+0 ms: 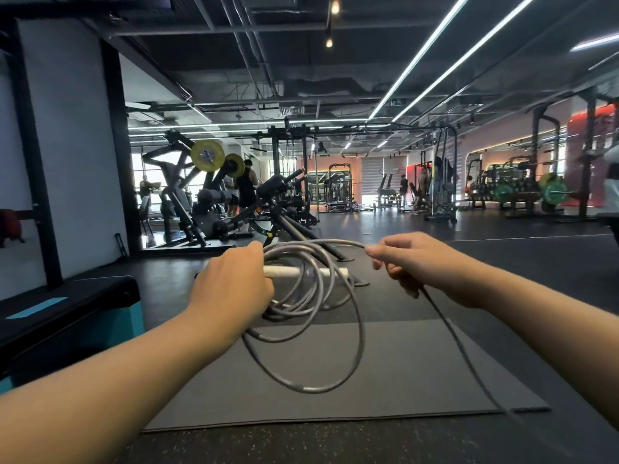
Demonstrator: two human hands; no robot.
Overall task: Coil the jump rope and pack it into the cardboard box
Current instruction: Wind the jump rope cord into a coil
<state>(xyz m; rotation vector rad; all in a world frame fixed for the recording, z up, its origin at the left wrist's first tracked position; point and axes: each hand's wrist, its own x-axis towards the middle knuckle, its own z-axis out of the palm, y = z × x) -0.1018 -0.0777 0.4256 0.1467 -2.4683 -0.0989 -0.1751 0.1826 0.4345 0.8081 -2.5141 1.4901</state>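
Head cam: my left hand [231, 283] fingers are curled round the grey jump rope [311, 316] coils and white handle [284, 271], right hand [415, 262] pinching the loose strand, all held above a grey mat [402, 370].

The left hand [231, 283] covers one end of the white cylindrical handle [284, 271], and its curled fingers are out of sight behind the knuckles. The grey plastic-coated jump rope [358, 329] runs down from the right hand [422, 266] and smears into blur near the bottom right, its far end lost. The black and teal padded box [83, 316] is cut by the left edge. The distant people by the weight machines [246, 187] are too small to make out.
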